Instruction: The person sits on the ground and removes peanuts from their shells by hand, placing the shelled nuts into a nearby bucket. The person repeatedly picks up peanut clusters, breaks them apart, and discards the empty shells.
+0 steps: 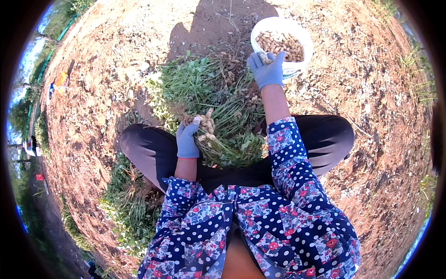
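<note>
My left hand (188, 139), in a grey-blue glove, grips a peanut plant by its root end. Pale peanut pods (207, 122) cluster beside its thumb, and the green stems trail down to the right. At the near rim of a white bucket (256, 42) is my right hand (267, 71), gloved the same way. Its fingers are curled around something pale that looks like a peanut pod (266, 58), partly hidden by the glove. Inside the bucket lie many loose peanut pods (278, 43).
Pulled peanut plants (195, 78) are heaped before my crossed legs (324, 139). Another plant pile (134, 198) lies by my left side. Dry, leaf-strewn soil (379, 111) surrounds me. An orange item (61, 83) rests far left, near a green fence line (52, 52).
</note>
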### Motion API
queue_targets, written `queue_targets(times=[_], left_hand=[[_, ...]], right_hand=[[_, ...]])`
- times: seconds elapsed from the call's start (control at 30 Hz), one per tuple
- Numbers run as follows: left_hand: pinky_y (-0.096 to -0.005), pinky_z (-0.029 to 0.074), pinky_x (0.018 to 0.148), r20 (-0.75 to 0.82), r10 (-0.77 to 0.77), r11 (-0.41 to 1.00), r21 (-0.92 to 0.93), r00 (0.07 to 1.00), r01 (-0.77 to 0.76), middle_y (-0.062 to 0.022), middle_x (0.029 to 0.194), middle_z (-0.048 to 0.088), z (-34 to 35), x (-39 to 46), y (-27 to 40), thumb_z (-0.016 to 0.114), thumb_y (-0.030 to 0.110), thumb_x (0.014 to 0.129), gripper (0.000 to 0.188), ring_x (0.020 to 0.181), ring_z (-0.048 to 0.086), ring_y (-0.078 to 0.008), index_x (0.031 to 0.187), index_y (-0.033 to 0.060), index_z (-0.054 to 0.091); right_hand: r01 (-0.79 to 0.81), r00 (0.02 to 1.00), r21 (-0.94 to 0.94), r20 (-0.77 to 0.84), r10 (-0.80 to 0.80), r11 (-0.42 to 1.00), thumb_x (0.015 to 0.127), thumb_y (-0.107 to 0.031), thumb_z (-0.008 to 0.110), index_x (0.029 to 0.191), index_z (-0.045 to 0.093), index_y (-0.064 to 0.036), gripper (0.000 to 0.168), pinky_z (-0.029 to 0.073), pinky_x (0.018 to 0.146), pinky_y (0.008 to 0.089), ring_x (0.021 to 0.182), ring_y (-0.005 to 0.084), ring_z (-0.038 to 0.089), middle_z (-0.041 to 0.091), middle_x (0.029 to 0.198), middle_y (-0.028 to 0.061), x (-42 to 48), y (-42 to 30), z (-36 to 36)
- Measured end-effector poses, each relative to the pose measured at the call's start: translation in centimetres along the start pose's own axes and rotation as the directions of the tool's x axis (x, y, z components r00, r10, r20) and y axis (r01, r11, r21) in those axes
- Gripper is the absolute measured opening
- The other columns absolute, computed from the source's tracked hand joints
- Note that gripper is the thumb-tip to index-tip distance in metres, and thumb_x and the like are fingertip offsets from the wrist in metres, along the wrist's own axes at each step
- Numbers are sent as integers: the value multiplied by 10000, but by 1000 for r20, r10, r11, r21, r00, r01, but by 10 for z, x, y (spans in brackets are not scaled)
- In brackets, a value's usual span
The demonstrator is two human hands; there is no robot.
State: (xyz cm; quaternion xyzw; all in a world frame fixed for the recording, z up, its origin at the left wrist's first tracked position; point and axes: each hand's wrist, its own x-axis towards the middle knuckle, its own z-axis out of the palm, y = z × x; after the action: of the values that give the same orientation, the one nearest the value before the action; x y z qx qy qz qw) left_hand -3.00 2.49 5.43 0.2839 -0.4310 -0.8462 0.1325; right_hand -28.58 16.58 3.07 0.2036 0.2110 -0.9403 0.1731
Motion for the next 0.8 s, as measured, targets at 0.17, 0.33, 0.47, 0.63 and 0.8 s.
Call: queue_targets(times=[0.17,0.33,0.47,0.63,0.8], left_hand=[[-291,523,584,81,20,998,54,996,-25,-248,895,621,-13,11,8,511,149,897,286,714,619,-234,1000,-112,564],[-323,519,700,-67,89,982,173,994,-76,-191,874,647,-28,32,28,497,170,912,289,747,635,-238,983,-96,585],[-305,534,635,-93,123,983,148,988,-109,-161,857,647,-3,34,48,508,211,925,297,758,652,-233,956,-74,589],[-308,543,659,109,34,996,80,994,-43,-183,918,632,-10,48,38,436,373,961,430,734,639,-231,941,-24,600],[-315,509,818,-46,-139,990,6,989,140,-72,1142,595,-16,32,12,524,333,930,434,945,601,-172,1269,65,487]], right_hand=[[-34,999,54,30,32,998,906,-526,449,1452,94,-56,804,375,1011,488,1236,380,402,212,1473,168,32,-43,-25],[-220,934,-431,166,317,875,928,-415,475,1425,216,-40,675,406,989,425,1220,323,431,335,1412,188,-45,34,-61],[333,662,-854,514,546,400,844,-444,593,1412,232,5,809,386,997,364,1214,300,463,429,1358,187,-115,103,-62],[381,645,-911,383,661,157,764,-416,665,1302,439,-1,717,444,893,355,1018,284,600,618,1103,193,-141,124,-54],[444,711,-896,332,620,-30,761,-480,634,1241,499,-16,681,462,848,392,955,346,612,633,1022,211,-128,118,-62]])
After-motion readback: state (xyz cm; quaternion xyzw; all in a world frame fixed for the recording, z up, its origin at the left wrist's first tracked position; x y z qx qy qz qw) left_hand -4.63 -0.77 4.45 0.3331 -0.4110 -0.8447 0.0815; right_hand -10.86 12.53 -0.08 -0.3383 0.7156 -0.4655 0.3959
